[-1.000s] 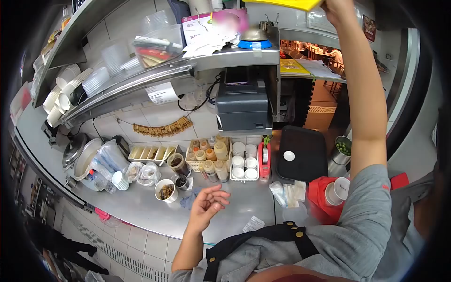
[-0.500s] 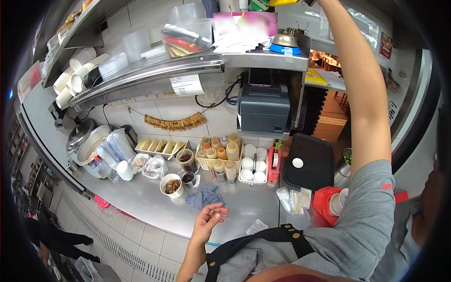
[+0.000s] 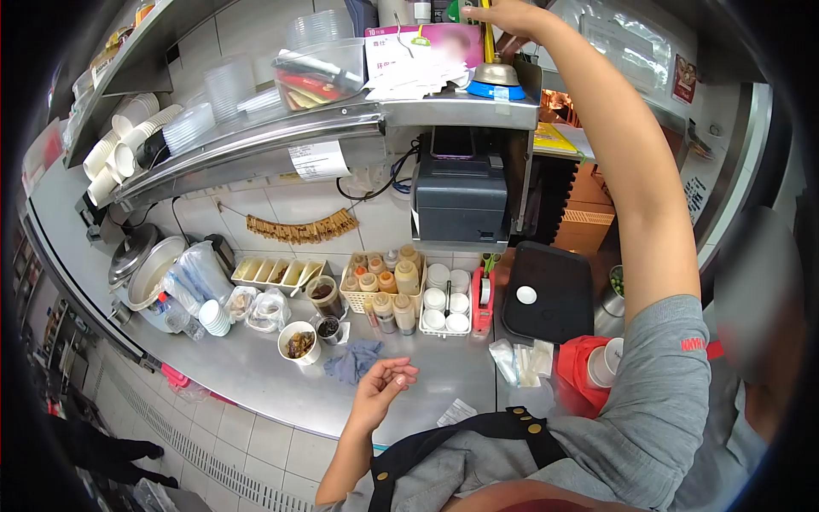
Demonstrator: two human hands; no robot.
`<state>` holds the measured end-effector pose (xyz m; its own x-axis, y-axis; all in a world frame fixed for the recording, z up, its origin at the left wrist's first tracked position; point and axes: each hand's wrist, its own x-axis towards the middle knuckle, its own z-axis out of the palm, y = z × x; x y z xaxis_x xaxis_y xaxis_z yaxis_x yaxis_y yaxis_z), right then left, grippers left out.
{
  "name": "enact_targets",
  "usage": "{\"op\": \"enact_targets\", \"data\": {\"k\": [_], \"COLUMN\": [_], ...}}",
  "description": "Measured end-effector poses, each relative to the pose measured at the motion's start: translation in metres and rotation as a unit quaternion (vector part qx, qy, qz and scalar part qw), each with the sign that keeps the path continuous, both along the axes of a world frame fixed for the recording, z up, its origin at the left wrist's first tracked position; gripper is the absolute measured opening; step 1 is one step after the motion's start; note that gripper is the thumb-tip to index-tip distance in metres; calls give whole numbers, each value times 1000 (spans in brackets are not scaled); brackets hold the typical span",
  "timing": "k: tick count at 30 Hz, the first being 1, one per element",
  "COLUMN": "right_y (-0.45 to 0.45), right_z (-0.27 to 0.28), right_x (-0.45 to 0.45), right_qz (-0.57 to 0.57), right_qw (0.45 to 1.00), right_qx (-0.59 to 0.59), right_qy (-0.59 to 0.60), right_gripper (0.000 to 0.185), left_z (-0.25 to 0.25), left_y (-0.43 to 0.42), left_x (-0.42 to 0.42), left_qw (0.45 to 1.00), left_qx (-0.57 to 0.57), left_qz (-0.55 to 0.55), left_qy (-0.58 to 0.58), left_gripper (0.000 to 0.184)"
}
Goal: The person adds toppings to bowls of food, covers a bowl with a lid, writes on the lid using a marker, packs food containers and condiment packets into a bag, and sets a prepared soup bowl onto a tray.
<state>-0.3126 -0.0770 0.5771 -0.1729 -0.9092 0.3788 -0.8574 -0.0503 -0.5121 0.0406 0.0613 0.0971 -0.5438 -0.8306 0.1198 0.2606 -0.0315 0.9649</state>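
Note:
My right hand [image 3: 516,19] reaches up to the top shelf, partly cut off by the upper edge. Its fingers are around a narrow yellow flat thing [image 3: 488,36], whose kind I cannot make out. Just below stands a metal call bell [image 3: 495,75] on a blue base, beside a pink box [image 3: 461,47] with white paper slips in front. My left hand [image 3: 382,391] hovers over the steel counter, empty, with fingers loosely bent and thumb apart. Near it lie a crumpled blue-grey cloth [image 3: 354,362] and a white paper bowl [image 3: 299,343] with brown food.
Sauce bottles [image 3: 381,282] in a basket and a white rack of lidded cups [image 3: 446,299] line the counter's back. A black tray [image 3: 548,294] stands right, near a red bag [image 3: 580,375]. A receipt printer [image 3: 461,196] sits under the shelf. Another person [image 3: 755,341] is at right.
My right hand has moved left and down onto the shelf with the yellow thing, which now stands upright beside the pink box. The view has shifted slightly; my left hand stays nearly the same.

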Motion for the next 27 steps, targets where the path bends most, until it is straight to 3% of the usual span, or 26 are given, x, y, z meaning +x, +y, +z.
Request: {"op": "enact_targets", "data": {"k": [1, 3, 5, 7, 8, 9, 11, 12, 16, 23, 25, 26, 27], "right_y": [0, -2, 0, -10, -6, 9, 36, 38, -8, -41, -28, -10, -13], "right_z": [3, 9, 18, 20, 18, 12, 2, 1, -7, 12, 19, 24, 25], "right_x": [2, 7, 11, 10, 15, 32, 65, 77, 70, 45, 53, 67, 66], "right_qz": [1, -62, -99, -108, -22, -20, -49, -106, -211, -167, -189, -168, -168], "right_qw": [1000, 990, 988, 913, 912, 912, 893, 895, 886, 897, 913, 935, 934], "right_qx": [0, -109, -117, -330, -334, -333, -208, -129, -135, -175, -187, -110, -110], "right_qy": [2, -67, -7, 216, 237, 238, 396, 414, 390, 370, 308, 293, 294], "right_gripper": [53, 70, 67, 60, 54, 54, 53, 54, 54, 51, 52, 50, 50], "left_z": [-1, -4, -10, -19, -22, -24, -29, -31, -37, -46, -49, -50, -50], "left_y": [2, 6, 8, 7, 8, 7, 7, 7, 9, 14, 15, 16, 16], "left_x": [-1, 1, 5, 14, 18, 21, 24, 26, 25, 21, 21, 21, 21], "left_qw": [1000, 1000, 1000, 999, 999, 998, 997, 997, 996, 995, 995, 995, 994], "left_qx": [5, 12, 21, 46, 48, 51, 56, 60, 66, 83, 88, 88, 91], "left_qz": [2, 3, 5, 21, 21, 29, 40, 41, 52, 55, 44, 43, 45], "left_qy": [-2, -7, -12, -15, -15, -17, -18, -18, -13, -23, -23, -22, -27], "left_gripper": [30, 30, 29, 28, 28, 28, 28, 28, 28, 28, 29, 29, 29]}}
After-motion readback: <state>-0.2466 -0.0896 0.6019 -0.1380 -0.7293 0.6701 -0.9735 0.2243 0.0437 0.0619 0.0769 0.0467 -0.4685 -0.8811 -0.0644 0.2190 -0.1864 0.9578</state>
